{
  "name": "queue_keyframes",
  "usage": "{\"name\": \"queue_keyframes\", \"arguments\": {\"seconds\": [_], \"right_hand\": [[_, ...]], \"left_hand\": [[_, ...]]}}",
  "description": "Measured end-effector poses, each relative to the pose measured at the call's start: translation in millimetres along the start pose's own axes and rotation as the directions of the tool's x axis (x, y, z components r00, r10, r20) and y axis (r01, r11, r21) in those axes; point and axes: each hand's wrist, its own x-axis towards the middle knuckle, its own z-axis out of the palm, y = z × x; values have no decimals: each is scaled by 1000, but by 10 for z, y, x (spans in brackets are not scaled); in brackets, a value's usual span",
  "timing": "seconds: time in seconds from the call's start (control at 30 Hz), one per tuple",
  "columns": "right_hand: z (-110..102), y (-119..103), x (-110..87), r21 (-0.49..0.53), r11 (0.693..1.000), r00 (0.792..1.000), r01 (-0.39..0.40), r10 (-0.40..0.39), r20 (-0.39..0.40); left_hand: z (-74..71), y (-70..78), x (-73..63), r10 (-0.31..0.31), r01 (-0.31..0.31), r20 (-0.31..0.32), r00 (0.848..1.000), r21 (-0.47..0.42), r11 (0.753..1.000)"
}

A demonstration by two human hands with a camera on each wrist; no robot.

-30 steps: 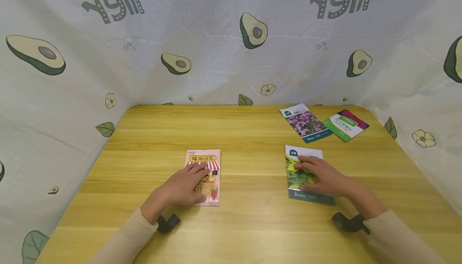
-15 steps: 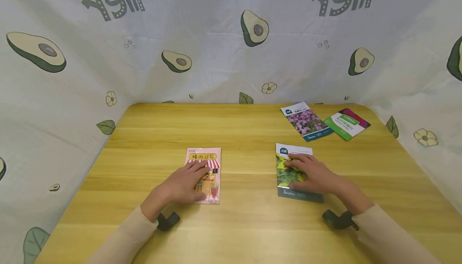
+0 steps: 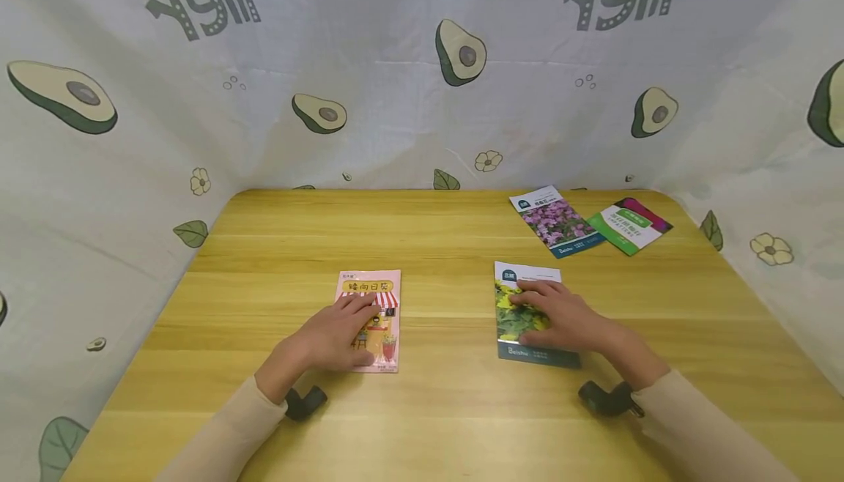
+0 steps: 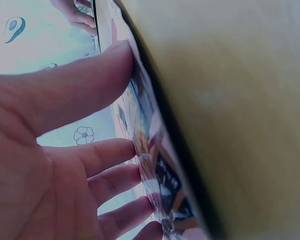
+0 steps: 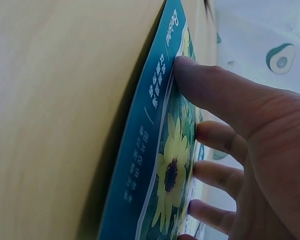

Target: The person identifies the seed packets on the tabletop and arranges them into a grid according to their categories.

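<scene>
Flat on the wooden table lies a pink seed packet (image 3: 389,339) with a striped awning print. My left hand (image 3: 332,335) rests on it, its fingertips and thumb tip touching the face, as the left wrist view also shows. To the right lies a seed packet with yellow flowers (image 3: 514,321) and a dark teal band at its lower end. My right hand (image 3: 570,319) presses on that one with fingers spread. In the right wrist view the thumb (image 5: 210,82) and fingertips touch the packet's face without curling round its edge.
At the back right of the table (image 3: 422,423), a purple-flower seed packet (image 3: 559,224) lies against a green and white seed packet (image 3: 629,225). A white curtain (image 3: 395,138) printed with avocados hangs behind the table. Dark wrist devices sit under both wrists.
My right hand has slid the yellow-flower packet leftward across the table, toward the pink one. My left hand and the pink packet have stayed in place.
</scene>
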Motion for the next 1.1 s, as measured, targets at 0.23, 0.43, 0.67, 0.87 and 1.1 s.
{"name": "queue_keyframes", "arguments": {"seconds": [0.23, 0.43, 0.67, 0.87, 1.1], "right_hand": [[2, -59, 59, 3, 1000, 1000, 8, -8, 25], [14, -108, 94, 0, 1000, 999, 7, -7, 34], [55, -144, 150, -2, 1000, 1000, 10, -10, 28], [75, -207, 197, -3, 1000, 999, 14, -14, 30], [84, -288, 246, 10, 999, 999, 39, -39, 20]], "left_hand": [[11, -23, -10, 10, -10, -2, 1000, -3, 1000], [29, -42, -13, 19, -19, -2, 1000, 3, 1000], [31, -43, 5, 13, -13, -4, 1000, 1, 1000], [19, -40, -12, 16, -16, 1, 1000, -4, 1000], [-5, -37, -18, 30, -30, -3, 1000, 5, 1000]]}}
